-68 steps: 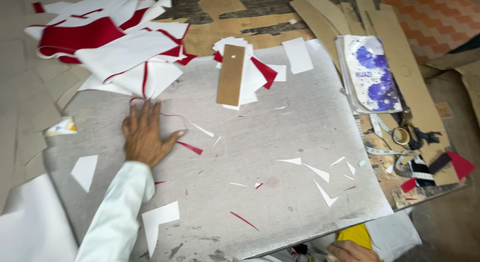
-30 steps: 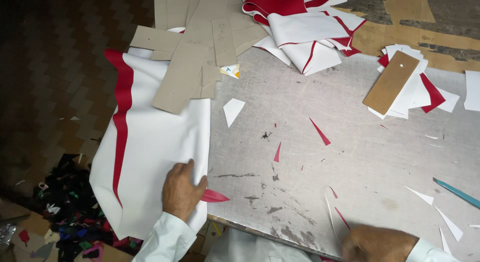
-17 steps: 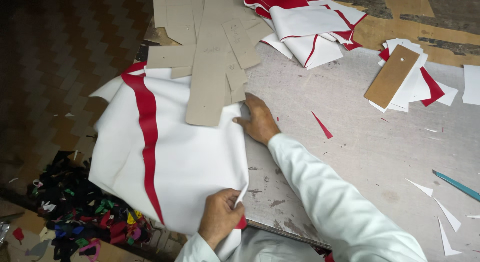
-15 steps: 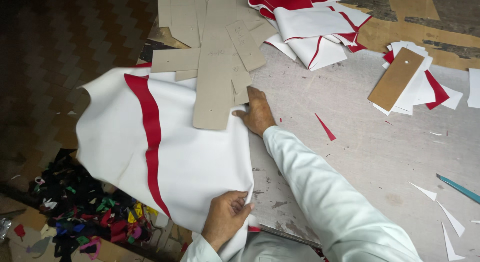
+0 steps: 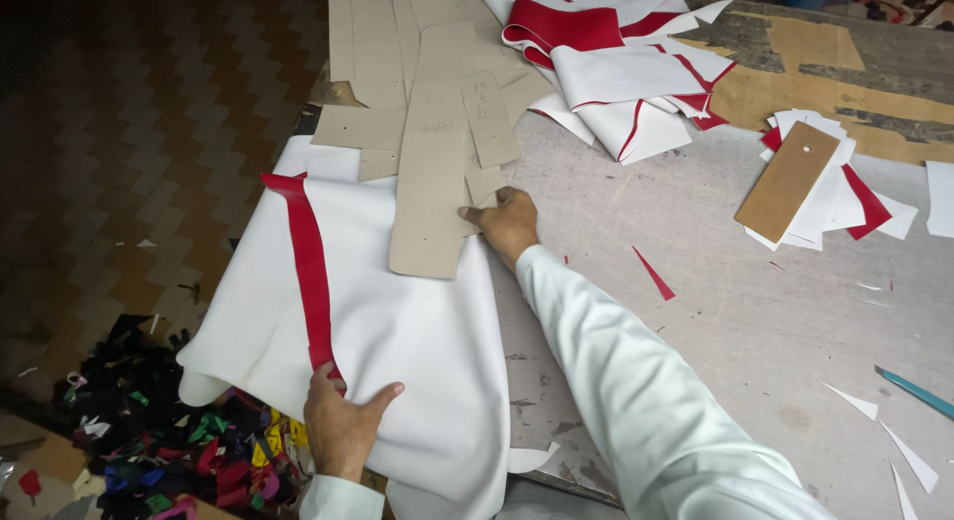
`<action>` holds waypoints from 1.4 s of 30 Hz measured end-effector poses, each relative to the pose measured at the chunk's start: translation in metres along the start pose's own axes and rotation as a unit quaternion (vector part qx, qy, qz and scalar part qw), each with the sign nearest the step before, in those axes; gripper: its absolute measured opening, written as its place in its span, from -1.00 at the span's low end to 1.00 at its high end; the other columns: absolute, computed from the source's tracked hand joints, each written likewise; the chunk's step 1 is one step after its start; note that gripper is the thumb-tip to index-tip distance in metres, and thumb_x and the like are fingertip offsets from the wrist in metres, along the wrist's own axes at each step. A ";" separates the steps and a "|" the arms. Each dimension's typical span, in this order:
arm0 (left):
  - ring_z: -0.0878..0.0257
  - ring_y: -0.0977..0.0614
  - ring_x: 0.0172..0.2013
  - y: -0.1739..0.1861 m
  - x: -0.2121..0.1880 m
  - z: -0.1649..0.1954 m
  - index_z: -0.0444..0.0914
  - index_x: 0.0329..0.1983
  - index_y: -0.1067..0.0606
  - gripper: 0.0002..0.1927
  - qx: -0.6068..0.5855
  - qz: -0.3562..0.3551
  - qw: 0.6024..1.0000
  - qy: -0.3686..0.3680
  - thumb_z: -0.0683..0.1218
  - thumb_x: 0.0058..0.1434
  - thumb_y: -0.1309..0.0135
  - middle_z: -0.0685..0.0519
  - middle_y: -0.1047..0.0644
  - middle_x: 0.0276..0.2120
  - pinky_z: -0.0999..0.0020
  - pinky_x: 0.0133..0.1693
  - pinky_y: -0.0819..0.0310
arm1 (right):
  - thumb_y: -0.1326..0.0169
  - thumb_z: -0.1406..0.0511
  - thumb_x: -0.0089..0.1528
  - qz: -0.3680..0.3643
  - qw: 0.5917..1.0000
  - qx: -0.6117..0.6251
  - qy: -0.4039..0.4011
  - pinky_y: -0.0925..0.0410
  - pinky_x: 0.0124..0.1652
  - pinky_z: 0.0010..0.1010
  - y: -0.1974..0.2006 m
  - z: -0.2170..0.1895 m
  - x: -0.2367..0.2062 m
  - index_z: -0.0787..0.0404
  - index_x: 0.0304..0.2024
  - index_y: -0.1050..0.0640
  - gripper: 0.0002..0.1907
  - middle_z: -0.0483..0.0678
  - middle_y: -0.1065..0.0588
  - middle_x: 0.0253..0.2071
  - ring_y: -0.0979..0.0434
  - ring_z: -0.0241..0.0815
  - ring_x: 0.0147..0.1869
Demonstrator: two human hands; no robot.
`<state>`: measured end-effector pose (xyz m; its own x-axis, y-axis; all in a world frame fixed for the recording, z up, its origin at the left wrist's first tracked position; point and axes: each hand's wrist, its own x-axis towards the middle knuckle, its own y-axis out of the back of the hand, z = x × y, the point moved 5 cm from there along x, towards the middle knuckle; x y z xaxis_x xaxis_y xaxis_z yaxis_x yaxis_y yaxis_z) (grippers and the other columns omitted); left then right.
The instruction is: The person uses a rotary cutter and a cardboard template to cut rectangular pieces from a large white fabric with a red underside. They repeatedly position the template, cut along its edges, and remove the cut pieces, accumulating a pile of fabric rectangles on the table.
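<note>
Spread flatter since a moment ago, the white sheet [image 5: 397, 331] overhangs my table [image 5: 755, 311]. My left hand [image 5: 343, 426] pinches its hem, my right hand [image 5: 507, 222] presses open on the cardboard pattern [image 5: 432, 152]; I judge a tug could shift it.

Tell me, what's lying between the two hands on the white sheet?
In the head view, only bare white sheet lies between the left hand and the right hand; the long cardboard pattern ends just beside the right hand.

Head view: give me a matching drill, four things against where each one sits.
Things:
1. long tan cardboard pattern piece
2. thin red triangular offcut
3. teal-handled tool
4. heap of dark mixed scraps

Places:
A. on the floor, lower left
B. at the table's right edge
C. lying on the white sheet
D. alone on the grey table, right of the sleeve

Pairs: 1-C, 2-D, 3-B, 4-A
</note>
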<state>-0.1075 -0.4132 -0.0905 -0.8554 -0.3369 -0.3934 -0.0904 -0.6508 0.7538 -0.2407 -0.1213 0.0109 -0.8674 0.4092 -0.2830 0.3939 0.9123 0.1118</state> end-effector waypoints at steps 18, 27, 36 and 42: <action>-0.21 -0.43 0.08 0.048 0.036 0.015 -0.48 0.29 -0.21 0.24 0.039 0.088 0.991 -0.089 0.20 -0.28 -0.64 -0.29 -0.55 -0.07 -0.06 0.09 -0.32 | -0.25 0.42 0.15 -0.184 0.973 -0.041 0.131 -0.46 -0.27 -0.52 0.001 0.104 -0.175 0.31 0.00 -0.55 -0.65 0.00 -0.58 -0.03 -0.52 -0.34 -0.29; -0.21 -0.76 -0.17 0.001 0.009 -0.024 -0.54 0.19 -0.37 -0.31 -0.214 -0.266 0.940 0.011 -0.05 0.06 -0.21 -0.48 -0.63 -0.09 0.00 -0.08 -0.68 | -0.31 0.33 0.15 -0.293 0.955 -0.050 0.009 -0.47 -0.17 -0.48 0.048 0.151 -0.249 0.32 0.02 -0.59 -0.60 0.00 -0.61 -0.07 -0.56 -0.31 -0.16; 0.02 -0.48 0.17 -0.125 -0.198 -0.055 -0.44 0.22 -0.32 -0.40 -0.431 -0.476 0.752 -0.147 -0.16 0.12 -0.17 -0.20 -0.45 0.08 0.04 0.23 -0.32 | -0.40 0.35 0.11 -0.398 0.888 -0.042 0.225 -0.19 0.35 -0.01 0.133 0.138 -0.347 0.44 0.52 0.00 0.11 0.42 -0.27 0.40 -0.25 0.34 0.49; 0.04 -0.64 -0.08 -0.179 -0.320 0.048 -0.41 0.01 -0.49 -0.63 -0.510 -0.591 0.625 -0.023 -0.14 0.18 -0.20 -0.16 -0.59 -0.17 0.07 0.06 -0.54 | -0.56 0.28 -0.13 -0.102 0.985 -0.099 0.095 -0.39 0.17 -0.16 0.230 0.258 -0.389 0.34 0.26 -0.26 0.03 0.16 -0.47 0.13 -0.54 0.06 0.21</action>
<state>0.1575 -0.1562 -0.0743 -0.5151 0.7931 -0.3250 -0.3199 -0.5297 -0.7855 0.2655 -0.0739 -0.0989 -0.9713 0.1946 -0.1369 0.1542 0.9530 0.2610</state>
